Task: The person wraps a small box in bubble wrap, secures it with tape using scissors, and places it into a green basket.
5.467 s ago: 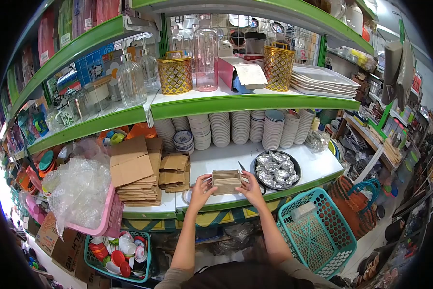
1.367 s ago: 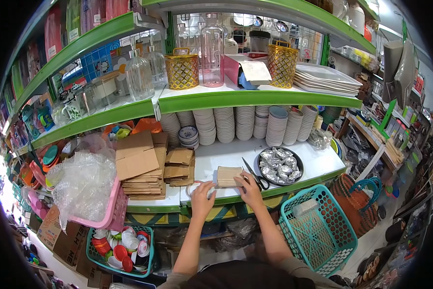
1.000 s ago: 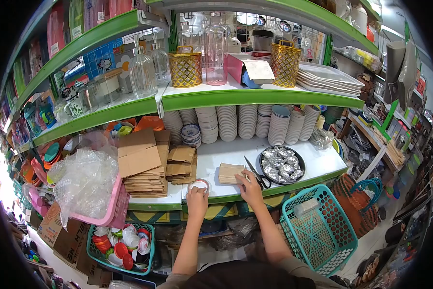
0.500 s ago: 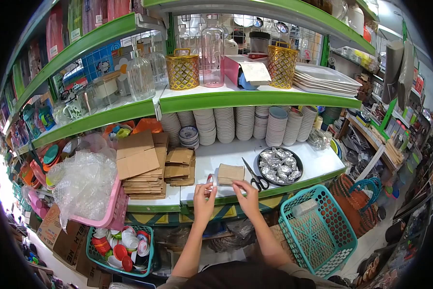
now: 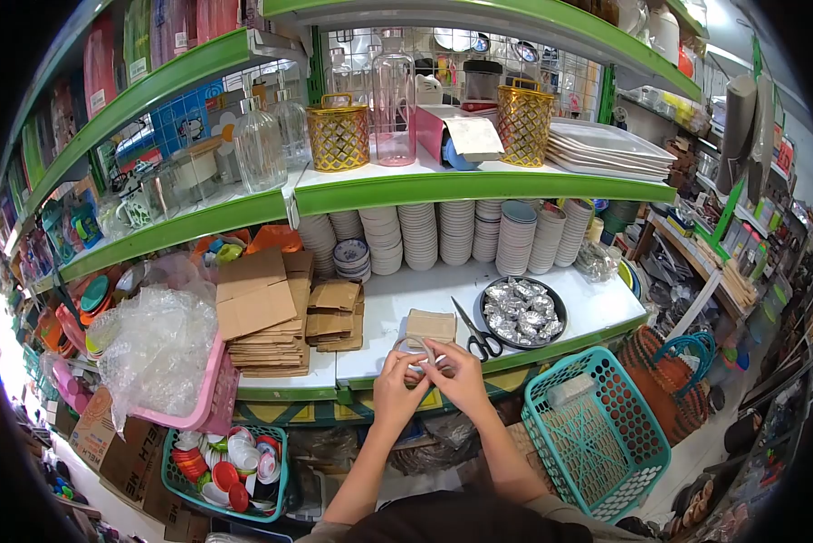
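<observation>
Close together at the shelf's front edge, my left hand (image 5: 397, 389) and my right hand (image 5: 460, 376) pinch a roll of tape (image 5: 413, 344) between them. Its ring stands up above my fingertips. Just behind it a small brown cardboard piece (image 5: 431, 325) lies flat on the white shelf (image 5: 393, 296). Black-handled scissors (image 5: 483, 342) rest to the right, pointing away. Beside them is a round dark tray (image 5: 565, 328) holding several foil-wrapped pieces (image 5: 522, 310).
Stacked flat cardboard (image 5: 263, 317) and folded brown pieces (image 5: 336, 314) lie left. Bowl stacks (image 5: 420, 237) line the back. A pink basket (image 5: 216, 395) with plastic wrap, a teal basket of dishes (image 5: 167, 466) and another teal basket (image 5: 646, 489) stand lower down.
My hands have come together from apart. My right hand has moved left to the tape, which now stands as a visible ring between both hands. The view has shifted slightly.
</observation>
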`<act>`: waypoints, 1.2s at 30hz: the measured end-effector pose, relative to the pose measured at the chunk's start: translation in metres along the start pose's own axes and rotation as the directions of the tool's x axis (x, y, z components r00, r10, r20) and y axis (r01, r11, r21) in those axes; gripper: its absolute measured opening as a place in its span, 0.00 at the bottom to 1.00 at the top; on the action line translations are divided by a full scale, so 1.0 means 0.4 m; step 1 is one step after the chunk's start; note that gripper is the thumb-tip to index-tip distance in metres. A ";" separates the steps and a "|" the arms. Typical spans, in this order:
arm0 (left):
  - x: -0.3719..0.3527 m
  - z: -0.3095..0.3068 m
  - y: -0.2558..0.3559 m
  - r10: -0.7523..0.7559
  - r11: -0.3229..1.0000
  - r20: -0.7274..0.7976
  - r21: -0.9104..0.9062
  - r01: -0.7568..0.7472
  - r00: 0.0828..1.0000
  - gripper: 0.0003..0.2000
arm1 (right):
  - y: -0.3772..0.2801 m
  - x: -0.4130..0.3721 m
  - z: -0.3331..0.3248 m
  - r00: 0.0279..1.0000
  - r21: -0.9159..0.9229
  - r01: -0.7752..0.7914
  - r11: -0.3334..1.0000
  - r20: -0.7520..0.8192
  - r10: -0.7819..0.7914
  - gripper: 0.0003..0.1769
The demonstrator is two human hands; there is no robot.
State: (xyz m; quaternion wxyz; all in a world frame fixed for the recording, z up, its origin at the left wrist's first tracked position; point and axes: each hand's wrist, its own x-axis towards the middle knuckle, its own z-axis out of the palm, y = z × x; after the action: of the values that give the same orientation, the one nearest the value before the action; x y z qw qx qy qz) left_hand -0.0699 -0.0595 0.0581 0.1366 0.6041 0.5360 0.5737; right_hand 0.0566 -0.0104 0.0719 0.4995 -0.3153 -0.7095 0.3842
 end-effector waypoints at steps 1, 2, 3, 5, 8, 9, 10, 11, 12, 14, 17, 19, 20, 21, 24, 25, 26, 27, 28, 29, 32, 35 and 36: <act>-0.001 -0.004 0.006 -0.040 0.997 0.038 0.061 0.038 0.998 0.18 | -0.002 0.000 -0.001 1.000 -0.027 0.006 1.000 -0.016 -0.007 0.17; -0.002 -0.008 0.012 -0.082 0.990 0.073 0.124 0.072 0.994 0.21 | -0.002 0.001 -0.002 0.999 -0.054 0.013 0.998 -0.032 -0.015 0.17; 0.000 -0.010 0.020 -0.080 0.990 0.074 0.124 0.070 0.994 0.21 | 0.001 0.000 -0.002 0.999 -0.054 0.014 0.998 -0.033 -0.016 0.17; 0.009 -0.015 0.039 0.196 0.908 -0.103 0.396 -0.140 0.975 0.33 | 0.010 -0.002 -0.003 0.993 0.011 -0.036 0.999 -0.109 0.037 0.16; 0.024 -0.045 0.065 0.242 0.852 -0.033 0.485 -0.196 0.970 0.42 | 0.001 -0.006 -0.010 0.991 0.143 -0.019 0.990 -0.125 0.037 0.14; 0.025 -0.049 0.055 0.243 0.852 -0.034 0.485 -0.196 0.970 0.42 | 0.004 -0.008 -0.012 0.991 0.143 -0.019 0.990 -0.125 0.037 0.14; 0.026 -0.051 0.039 0.236 0.875 -0.006 0.437 -0.210 0.972 0.42 | 0.007 -0.011 -0.013 0.993 0.155 -0.006 0.988 -0.113 0.024 0.15; 0.026 -0.051 0.030 0.232 0.895 0.023 0.387 -0.222 0.972 0.43 | 0.009 -0.012 -0.014 0.995 0.167 0.007 0.986 -0.100 0.010 0.16; 0.023 -0.050 0.031 0.233 0.895 0.022 0.387 -0.223 0.972 0.43 | 0.002 -0.011 -0.014 0.995 0.167 0.008 0.986 -0.100 0.009 0.16; 0.020 -0.049 0.034 0.229 0.894 -0.030 0.403 -0.198 0.973 0.43 | -0.022 -0.010 -0.014 0.995 0.113 0.042 0.993 -0.092 -0.032 0.17; 0.020 -0.054 0.030 0.226 0.887 -0.036 0.422 -0.190 0.973 0.43 | -0.034 -0.013 -0.024 0.999 0.054 0.030 0.998 -0.044 -0.028 0.18; 0.017 -0.049 0.028 0.224 0.891 -0.051 0.415 -0.183 0.973 0.43 | -0.027 -0.015 -0.021 0.997 0.055 0.042 0.998 -0.064 -0.038 0.18; 0.015 -0.047 0.027 0.221 0.896 -0.066 0.408 -0.176 0.973 0.43 | -0.024 -0.017 -0.020 0.995 0.056 0.051 0.997 -0.084 -0.046 0.18; 0.013 -0.046 0.024 0.222 0.896 -0.065 0.407 -0.177 0.973 0.43 | -0.026 -0.019 -0.020 0.995 0.055 0.052 0.997 -0.085 -0.047 0.18; 0.012 -0.052 0.021 0.234 0.890 -0.087 0.419 -0.178 0.968 0.43 | -0.036 -0.021 -0.017 0.997 0.115 0.052 0.992 -0.064 -0.045 0.18; 0.013 -0.056 0.028 0.230 0.888 -0.067 0.423 -0.181 0.971 0.44 | -0.037 -0.023 -0.017 0.996 0.095 0.058 0.994 -0.070 -0.052 0.18; 0.013 -0.058 0.033 0.226 0.885 -0.046 0.427 -0.185 0.973 0.44 | -0.037 -0.025 -0.019 0.995 0.075 0.064 0.995 -0.078 -0.058 0.18; 0.012 -0.059 0.036 0.227 0.885 -0.046 0.426 -0.186 0.973 0.44 | -0.033 -0.028 -0.020 0.995 0.074 0.065 0.995 -0.078 -0.059 0.18; 0.010 -0.059 0.039 0.217 0.874 -0.038 0.452 -0.177 0.975 0.45 | -0.025 -0.029 -0.020 0.990 0.034 0.072 0.997 -0.127 -0.067 0.18; 0.009 -0.060 0.039 0.208 0.862 -0.029 0.478 -0.169 0.978 0.45 | -0.022 -0.028 -0.019 0.982 -0.006 0.076 0.997 -0.176 -0.076 0.17; 0.003 -0.048 0.026 0.179 0.878 -0.087 0.463 -0.120 0.980 0.45 | -0.043 -0.027 -0.021 0.993 0.119 0.052 0.992 -0.114 -0.038 0.16; 0.005 -0.049 0.030 0.174 0.875 -0.062 0.469 -0.125 0.983 0.45 | -0.038 -0.031 -0.022 0.993 0.088 0.042 0.995 -0.117 -0.031 0.16; 0.004 -0.049 0.028 0.174 0.875 -0.062 0.468 -0.125 0.983 0.45 | -0.031 -0.032 -0.021 0.993 0.087 0.042 0.995 -0.117 -0.032 0.16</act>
State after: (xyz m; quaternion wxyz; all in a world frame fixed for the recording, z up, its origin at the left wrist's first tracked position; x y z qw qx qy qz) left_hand -0.0812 -0.0711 0.0737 -0.0835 0.6287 0.6148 0.4688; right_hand 0.0675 -0.0252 0.0784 0.5605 -0.3012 -0.6670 0.3875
